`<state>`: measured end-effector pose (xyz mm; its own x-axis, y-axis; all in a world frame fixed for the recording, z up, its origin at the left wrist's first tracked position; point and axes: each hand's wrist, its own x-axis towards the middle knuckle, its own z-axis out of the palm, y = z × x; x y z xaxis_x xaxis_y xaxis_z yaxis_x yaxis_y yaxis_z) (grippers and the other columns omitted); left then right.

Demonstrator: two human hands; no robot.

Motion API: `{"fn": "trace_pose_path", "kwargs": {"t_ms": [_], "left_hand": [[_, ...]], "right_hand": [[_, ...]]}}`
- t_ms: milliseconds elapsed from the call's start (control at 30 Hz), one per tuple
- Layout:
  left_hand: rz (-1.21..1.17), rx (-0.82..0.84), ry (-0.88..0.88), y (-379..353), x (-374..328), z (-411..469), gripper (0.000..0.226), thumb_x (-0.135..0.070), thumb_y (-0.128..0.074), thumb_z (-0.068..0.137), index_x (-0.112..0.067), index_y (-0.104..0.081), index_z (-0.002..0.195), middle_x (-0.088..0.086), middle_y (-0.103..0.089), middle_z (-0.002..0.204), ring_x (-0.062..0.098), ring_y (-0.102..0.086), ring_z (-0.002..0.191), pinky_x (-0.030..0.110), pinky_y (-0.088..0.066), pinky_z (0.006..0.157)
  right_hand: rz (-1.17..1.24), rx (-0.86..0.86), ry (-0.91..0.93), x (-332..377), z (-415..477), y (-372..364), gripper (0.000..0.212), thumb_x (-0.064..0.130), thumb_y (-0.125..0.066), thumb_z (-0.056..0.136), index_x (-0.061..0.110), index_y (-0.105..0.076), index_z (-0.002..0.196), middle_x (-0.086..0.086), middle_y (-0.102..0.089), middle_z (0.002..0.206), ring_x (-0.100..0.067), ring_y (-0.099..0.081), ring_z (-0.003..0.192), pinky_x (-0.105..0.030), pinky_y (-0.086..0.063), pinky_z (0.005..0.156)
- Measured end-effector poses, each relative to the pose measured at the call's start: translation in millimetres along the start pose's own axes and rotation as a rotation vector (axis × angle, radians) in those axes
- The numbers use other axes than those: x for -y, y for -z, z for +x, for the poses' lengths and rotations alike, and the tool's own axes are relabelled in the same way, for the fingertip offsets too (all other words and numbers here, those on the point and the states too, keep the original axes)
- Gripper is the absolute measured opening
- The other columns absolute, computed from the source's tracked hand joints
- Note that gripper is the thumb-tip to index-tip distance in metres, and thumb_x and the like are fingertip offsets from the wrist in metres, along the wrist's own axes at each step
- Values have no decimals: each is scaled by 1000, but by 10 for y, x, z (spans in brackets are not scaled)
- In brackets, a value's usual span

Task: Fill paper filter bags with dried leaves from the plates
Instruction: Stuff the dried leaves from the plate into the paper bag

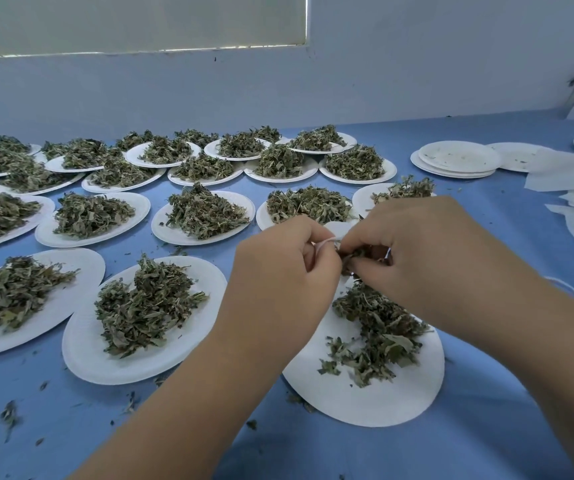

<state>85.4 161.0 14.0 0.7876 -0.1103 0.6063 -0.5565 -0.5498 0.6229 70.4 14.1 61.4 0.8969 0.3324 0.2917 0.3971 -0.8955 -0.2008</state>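
Both hands meet above a white paper plate (pixel 382 400) that carries a loose heap of dried leaves (pixel 379 327). My left hand (pixel 278 271) pinches the white drawstring and rim of a paper filter bag (pixel 339 229), most of which is hidden behind the fingers. My right hand (pixel 413 251) holds a pinch of dried leaves at the bag's mouth, its fingers curled round them.
Many white plates heaped with dried leaves, such as one (pixel 140 317) to the left, cover the blue tablecloth (pixel 486 427). A stack of used plates (pixel 458 162) lies at the back right. Flat paper filter bags (pixel 562 174) lie at the right edge. Leaf crumbs dot the cloth.
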Motion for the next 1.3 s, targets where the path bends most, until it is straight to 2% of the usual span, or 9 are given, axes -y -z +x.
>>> {"fn": "trace_pose_path", "kwargs": {"t_ms": [100,200,433,567,767,900,1033,1167,1300], "left_hand": [[-25,18,29,-24,-18,-9,14,-10,-64,86,-17,-67,74,3,-49,52,12,-40,49,22,-33,48],[-30,32,66,-36,-24,-10,16,-12,-62,85,-19,-65,72,1,-49,53,10,-40,49,27,-35,47],[-73,39,141,-30,-74,-14,17,-13,-63,85,-21,-66,70,-11,-47,48,6,-43,48,13,-32,45],[-144,55,201,-18,-73,-1,17,-14,-64,85,-21,-69,70,-10,-46,44,6,-41,44,12,-32,44],[-198,66,223,-3,-88,-8,17,-15,-64,85,-21,-71,70,-8,-53,46,5,-41,42,12,-30,43],[-240,60,244,4,-76,7,18,-14,-65,86,-21,-72,71,-1,-55,49,5,-39,41,14,-28,43],[-213,74,245,33,-63,16,23,-13,-64,85,-16,-66,63,-8,-46,44,6,-35,41,13,-25,42],[-276,121,293,77,-38,32,29,-11,-63,83,-14,-58,55,-7,-41,44,6,-29,43,19,-24,43],[-417,140,388,97,-36,47,37,-16,-64,87,-25,-62,51,-7,-41,43,10,-30,41,22,-24,44]], "right_hand": [[-9,-27,-30,11,-23,-9,19,24,-59,88,37,-69,98,8,-60,81,-13,-55,80,-33,-47,73],[72,-93,-62,55,-59,-19,18,24,-61,85,31,-51,98,7,-61,82,-14,-55,77,-37,-50,70],[86,-84,-48,175,-84,-40,26,19,-58,86,28,-40,101,5,-61,85,-18,-59,75,-41,-53,67],[102,-98,-42,194,-69,-89,34,13,-62,80,29,-38,98,7,-56,83,-17,-57,71,-42,-52,64],[114,-234,-15,192,-67,-165,47,8,-66,74,32,-31,96,7,-48,81,-18,-55,66,-45,-51,55],[111,-205,3,182,-69,-169,42,10,-67,76,30,-36,96,11,-46,78,-13,-52,69,-39,-49,56],[98,-116,104,144,-59,-96,27,10,-66,81,23,-52,100,11,-42,83,-15,-48,75,-35,-43,65],[70,-204,276,110,-68,-55,26,0,-70,72,14,-60,93,3,-50,85,-25,-55,68,-43,-48,53],[103,-247,305,24,-38,-91,23,4,-75,74,13,-61,90,5,-47,88,-22,-55,72,-38,-48,58]]}}
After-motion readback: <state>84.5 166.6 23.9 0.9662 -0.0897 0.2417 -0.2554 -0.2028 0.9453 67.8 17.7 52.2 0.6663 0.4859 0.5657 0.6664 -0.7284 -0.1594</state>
